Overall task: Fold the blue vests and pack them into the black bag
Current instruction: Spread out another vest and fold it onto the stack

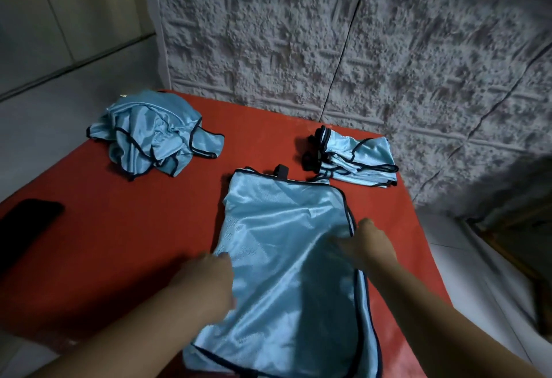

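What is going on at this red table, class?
A person is folding blue vests. Both hands work on one vest spread flat in front: the left hand grips its left edge and the right hand pinches its right edge. A crumpled pile of unfolded vests waits at the far left of the table, and a folded stack lies at the far right. A black strap shows beyond the vest.

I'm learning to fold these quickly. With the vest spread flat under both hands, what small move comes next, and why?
Probably bring one long side over toward the middle. The vest lies spread on the red table, with the left hand and right hand already at its opposite edges.
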`<state>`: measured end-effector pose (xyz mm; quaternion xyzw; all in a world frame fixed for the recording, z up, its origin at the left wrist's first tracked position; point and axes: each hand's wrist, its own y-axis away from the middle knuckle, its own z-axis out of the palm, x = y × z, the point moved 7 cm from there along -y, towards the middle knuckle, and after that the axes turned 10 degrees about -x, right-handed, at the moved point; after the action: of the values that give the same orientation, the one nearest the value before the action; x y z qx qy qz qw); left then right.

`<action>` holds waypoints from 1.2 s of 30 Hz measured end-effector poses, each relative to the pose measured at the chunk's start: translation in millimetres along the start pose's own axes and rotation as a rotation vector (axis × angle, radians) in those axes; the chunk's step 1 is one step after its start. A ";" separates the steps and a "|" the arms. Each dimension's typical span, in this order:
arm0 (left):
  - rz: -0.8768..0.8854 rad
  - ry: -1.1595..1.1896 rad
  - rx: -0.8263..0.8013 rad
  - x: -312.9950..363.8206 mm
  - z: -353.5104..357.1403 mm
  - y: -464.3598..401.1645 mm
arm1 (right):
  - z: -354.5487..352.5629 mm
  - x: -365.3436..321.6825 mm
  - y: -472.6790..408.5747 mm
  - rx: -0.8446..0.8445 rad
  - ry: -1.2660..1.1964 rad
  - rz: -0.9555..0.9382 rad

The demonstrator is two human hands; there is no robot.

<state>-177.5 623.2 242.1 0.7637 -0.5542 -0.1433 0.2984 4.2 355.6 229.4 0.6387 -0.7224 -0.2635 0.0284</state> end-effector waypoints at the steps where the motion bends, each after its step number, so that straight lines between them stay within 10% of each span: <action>1: -0.013 0.018 -0.015 -5.5 2.6 -8.6 | 3.9 2.2 5.4 -0.029 0.030 0.002; 12: 0.019 0.692 0.022 -40.6 42.9 50.7 | 67.5 84.8 115.2 -0.245 0.092 -0.005; 18: 0.096 0.328 0.104 -32.7 78.1 74.3 | 65.3 95.4 151.5 -0.127 -0.106 0.055; 29: 0.164 0.543 0.502 -40.7 59.8 96.2 | 64.7 89.0 172.9 -0.101 -0.333 0.037; 36: 0.173 0.819 0.396 -48.4 66.9 81.0 | 51.0 76.0 184.0 -0.015 -0.752 -0.027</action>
<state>-292.6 631.6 234.3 0.7505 -0.4691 0.3043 0.3522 -195.9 310.2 239.8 0.5063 -0.6719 -0.4855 -0.2375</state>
